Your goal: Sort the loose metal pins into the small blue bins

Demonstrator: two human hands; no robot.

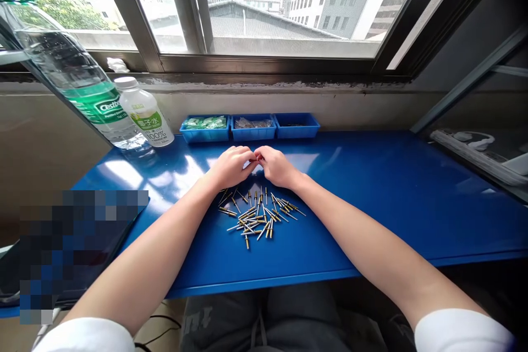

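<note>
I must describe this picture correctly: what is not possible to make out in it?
In the head view:
Anything between the left hand and right hand: too small, mostly covered by them.
Exact number of metal pins: small, and they overlap.
Contents of the rightmost blue box: too dark.
Right end of the large bottle's label: behind the small bottle.
Dark thing at lower left: mostly pixelated.

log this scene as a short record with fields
hands: bare left hand and bare right hand, fingertips together; anything between them too small to identify
parts: loose pile of slim gold-and-silver metal pins, nearer the camera than the hands
containers: three blue plastic rectangular bins in a row; greenish packets in the left one, contents of the right unclear
surface: glossy blue tabletop
bottles: large clear plastic bottle with green label, smaller white-capped plastic bottle, left of the bins
</note>
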